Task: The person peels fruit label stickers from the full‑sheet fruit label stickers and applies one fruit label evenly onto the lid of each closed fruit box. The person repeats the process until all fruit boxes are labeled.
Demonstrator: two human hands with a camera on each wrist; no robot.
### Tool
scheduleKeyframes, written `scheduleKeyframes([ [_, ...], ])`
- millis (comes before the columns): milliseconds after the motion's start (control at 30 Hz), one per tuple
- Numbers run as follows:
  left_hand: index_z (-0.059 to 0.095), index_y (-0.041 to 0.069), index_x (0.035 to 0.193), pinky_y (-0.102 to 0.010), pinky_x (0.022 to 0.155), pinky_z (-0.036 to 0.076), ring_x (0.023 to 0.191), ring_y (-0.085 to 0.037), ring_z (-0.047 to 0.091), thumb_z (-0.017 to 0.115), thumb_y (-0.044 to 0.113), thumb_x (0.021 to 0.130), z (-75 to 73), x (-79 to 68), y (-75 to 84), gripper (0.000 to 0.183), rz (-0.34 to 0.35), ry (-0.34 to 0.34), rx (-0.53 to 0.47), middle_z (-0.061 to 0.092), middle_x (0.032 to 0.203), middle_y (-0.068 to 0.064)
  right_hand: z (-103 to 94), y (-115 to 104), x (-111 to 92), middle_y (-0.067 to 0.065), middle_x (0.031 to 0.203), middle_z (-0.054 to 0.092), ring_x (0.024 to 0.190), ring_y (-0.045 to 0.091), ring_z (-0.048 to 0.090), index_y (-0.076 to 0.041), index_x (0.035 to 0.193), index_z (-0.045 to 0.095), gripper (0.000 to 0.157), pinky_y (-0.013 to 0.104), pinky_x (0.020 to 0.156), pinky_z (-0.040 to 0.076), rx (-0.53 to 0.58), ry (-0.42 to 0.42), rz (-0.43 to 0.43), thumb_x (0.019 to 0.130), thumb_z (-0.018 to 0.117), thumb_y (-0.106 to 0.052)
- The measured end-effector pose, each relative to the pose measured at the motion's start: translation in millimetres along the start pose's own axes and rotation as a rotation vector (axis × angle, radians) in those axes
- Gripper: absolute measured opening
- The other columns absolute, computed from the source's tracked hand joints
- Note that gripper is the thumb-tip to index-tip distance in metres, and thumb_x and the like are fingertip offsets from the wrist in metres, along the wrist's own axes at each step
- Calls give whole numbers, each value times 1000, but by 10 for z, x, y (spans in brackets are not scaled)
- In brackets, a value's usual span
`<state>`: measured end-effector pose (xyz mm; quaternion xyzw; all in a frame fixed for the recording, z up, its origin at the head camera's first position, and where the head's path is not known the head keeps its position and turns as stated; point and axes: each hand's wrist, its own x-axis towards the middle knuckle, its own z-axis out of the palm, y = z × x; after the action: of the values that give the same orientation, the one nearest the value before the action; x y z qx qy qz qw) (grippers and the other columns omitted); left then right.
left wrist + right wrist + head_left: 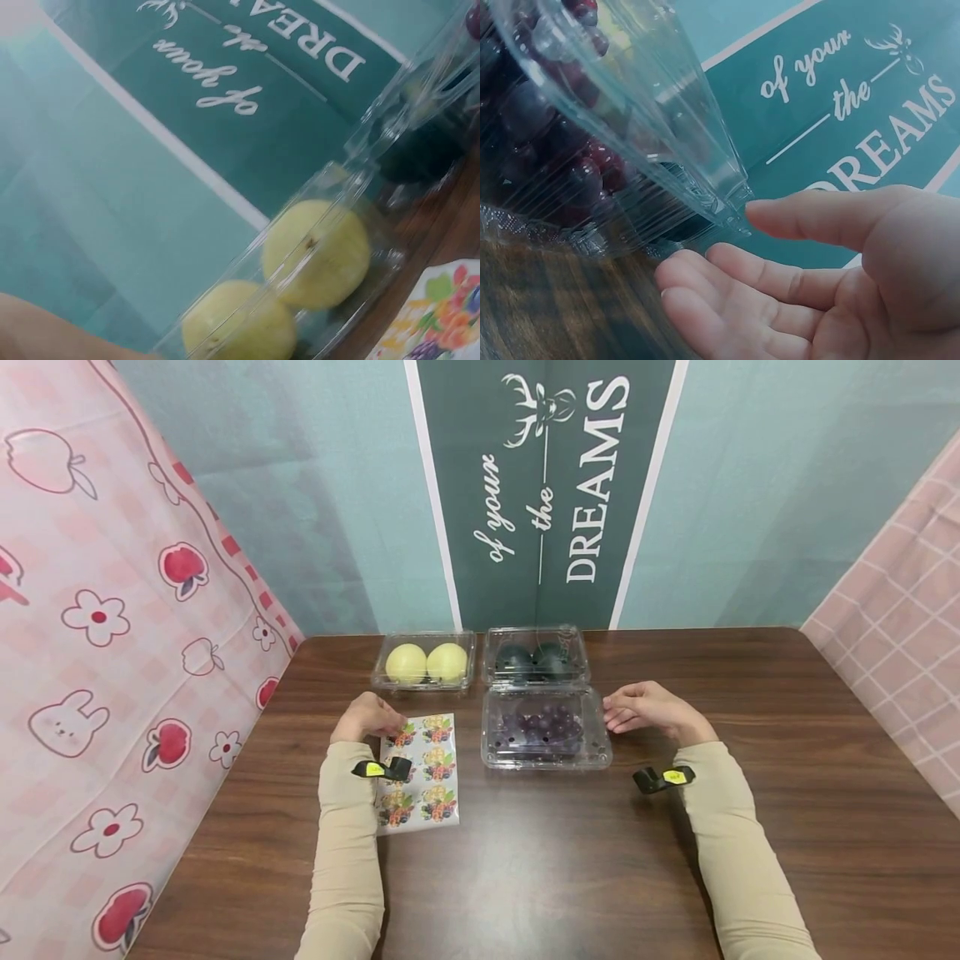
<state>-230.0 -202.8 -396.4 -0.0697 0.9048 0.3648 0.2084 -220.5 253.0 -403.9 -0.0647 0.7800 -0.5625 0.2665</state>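
Note:
My left hand (369, 717) is at the upper left corner of a sheet of fruit stickers (438, 768), its fingertips over the corner; whether they pinch it is hidden. The sheet also shows at the lower right of the left wrist view. My right hand (648, 708) is beside the right edge of a clear plastic clamshell box of purple grapes (546, 760). In the right wrist view, its fingers (735, 300) are loosely bent with nothing between them, and the thumb tip is close to the box's corner; contact is unclear.
Behind the grapes stands a clear box with two dark green round fruits (536, 678). To its left is another clear box holding two pale yellow round fruits (424, 683). All rest on a brown wooden table (555, 868), with a printed cloth (330, 510) hanging behind.

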Motion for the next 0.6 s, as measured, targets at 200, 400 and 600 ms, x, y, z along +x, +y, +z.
scheduleKeyframes([
  [200,67,-2,91,-26,71,56,66,-10,60,72,20,84,-83,-30,-61,23,-72,73,58,61,65,2,8,-23,-19,-4,80,70,76,5,70,23,121,45,42,24,74,60,-7,2,1,101,45,-14],
  [400,64,3,78,-21,61,50,64,-12,58,73,26,84,-132,-77,-107,25,-134,114,95,59,62,1,4,-9,-8,-4,81,70,76,5,70,23,121,44,41,24,75,59,11,6,1,101,45,-13],
  [600,66,2,80,-21,63,53,61,-8,58,72,24,85,-139,-64,-180,24,-131,72,30,60,59,4,-2,14,-1,-4,80,70,76,6,70,22,121,44,41,23,75,59,38,2,-1,101,45,-13],
])
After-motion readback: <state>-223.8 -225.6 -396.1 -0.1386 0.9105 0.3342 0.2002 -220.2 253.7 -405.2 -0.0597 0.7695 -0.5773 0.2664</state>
